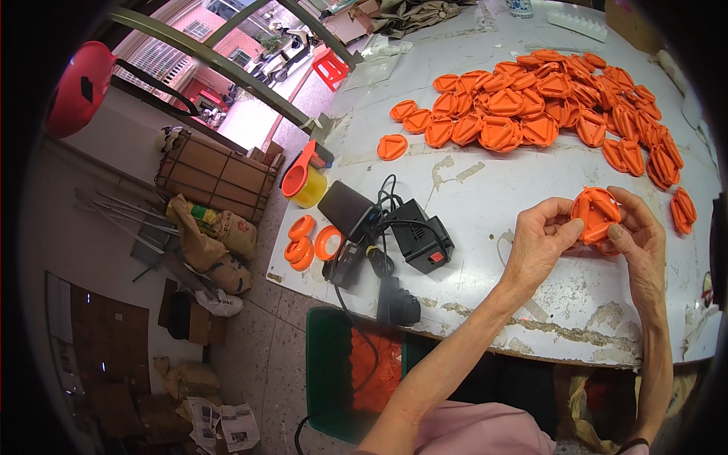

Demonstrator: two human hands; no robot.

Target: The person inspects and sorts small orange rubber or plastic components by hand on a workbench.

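Note:
Above the right part of the worn white table, both my hands grip one round orange plastic part (594,213), which has a raised rim and ribs on its face. My left hand (540,233) pinches its left edge between thumb and fingers. On the other side my right hand (638,231) has its thumb on the lower right of the face and its fingers behind. Beyond my hands spreads a large heap of similar orange parts (502,133), many with a triangular rib. A single orange part (682,211) lies just right of my right hand.
Left of my hands are a black power adapter (415,236) with tangled cables, a dark box (346,208), orange rings (328,243) and a yellow-and-orange tape roll (305,184). Below the table edge stands a green bin (327,371) holding orange pieces. A red stool (330,70) stands outside.

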